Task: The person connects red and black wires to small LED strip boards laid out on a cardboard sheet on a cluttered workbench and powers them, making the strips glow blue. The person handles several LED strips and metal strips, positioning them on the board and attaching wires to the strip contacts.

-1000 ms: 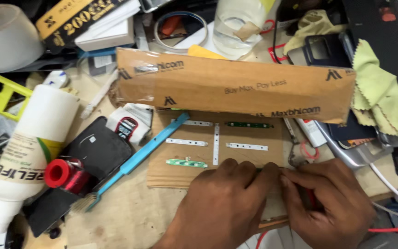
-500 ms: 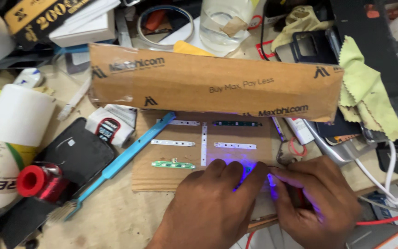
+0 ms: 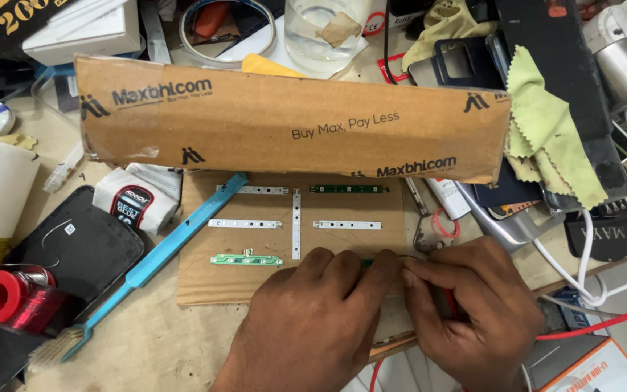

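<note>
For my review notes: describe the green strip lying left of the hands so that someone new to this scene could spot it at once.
Find the long brown cardboard box across the bench; below it lies a flat cardboard sheet with thin strips on it. The green strip is the lowest on the sheet's left half, just left of the left hand. The two strips above it are white, and it alone there is green with small bumps.

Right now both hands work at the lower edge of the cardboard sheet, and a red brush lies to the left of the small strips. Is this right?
Not quite: the brush is blue, not red, as the head view shows. Both the left hand and the right hand are at the lower edge of the cardboard sheet.
</note>
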Demonstrator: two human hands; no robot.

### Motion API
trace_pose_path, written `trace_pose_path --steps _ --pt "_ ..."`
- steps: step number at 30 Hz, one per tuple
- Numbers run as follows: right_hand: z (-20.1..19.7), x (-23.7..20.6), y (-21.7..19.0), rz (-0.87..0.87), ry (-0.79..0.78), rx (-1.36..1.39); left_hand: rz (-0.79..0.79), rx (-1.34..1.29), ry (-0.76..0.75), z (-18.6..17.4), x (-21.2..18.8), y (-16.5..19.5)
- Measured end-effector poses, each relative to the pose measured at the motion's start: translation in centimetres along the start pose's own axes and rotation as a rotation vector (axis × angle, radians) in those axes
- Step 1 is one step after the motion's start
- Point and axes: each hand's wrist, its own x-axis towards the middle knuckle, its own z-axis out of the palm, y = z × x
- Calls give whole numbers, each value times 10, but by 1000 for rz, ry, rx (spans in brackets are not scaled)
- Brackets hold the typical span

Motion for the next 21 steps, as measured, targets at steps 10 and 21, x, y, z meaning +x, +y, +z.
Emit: trace_pose_path --steps 10,21 --pt "-14 -12 -1 236 176 170 118 -112 227 -6 -17 10" --pt "-33 -11 7 379 136 414 -36 16 154 -38 -20 2"
